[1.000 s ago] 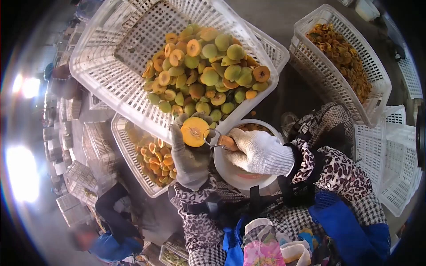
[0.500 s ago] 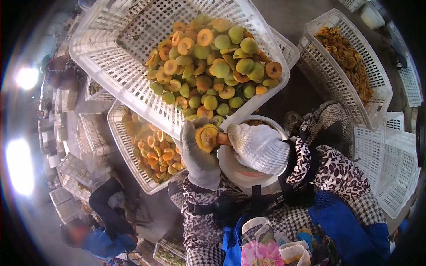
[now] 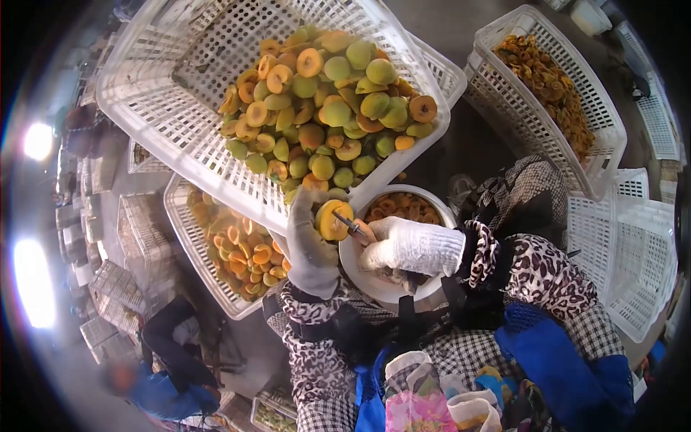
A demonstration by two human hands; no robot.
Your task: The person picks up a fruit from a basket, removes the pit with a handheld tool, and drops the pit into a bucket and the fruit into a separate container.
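My left hand point(image 3: 309, 248), in a whitish glove, grips a yellow-fleshed peach half point(image 3: 332, 220), cut face toward my right hand. A small pitting tool point(image 3: 357, 228) with a thin metal shaft and an orange-brown handle is closed in my gloved right hand point(image 3: 414, 247). Its tip overlaps the cut face. Below my hands stands a white bucket point(image 3: 350, 268) with brown pits point(image 3: 403, 207) in it. Just beyond, a large white crate point(image 3: 281, 214) tilts toward me, filled with green and orange peach halves point(image 3: 335, 111).
Lower left, another crate point(image 3: 175, 209) contains orange peach halves point(image 3: 252, 248). A crate point(image 3: 608, 133) of darker orange pieces stands at the right, with stacked white crates point(image 3: 619, 252) below it. Another person point(image 3: 169, 389) in blue sits at the lower left.
The tool's metal shaft now shows against the peach half's cut face. My right hand has shifted slightly left and down, baring more of the bucket. The whole view has shifted slightly.
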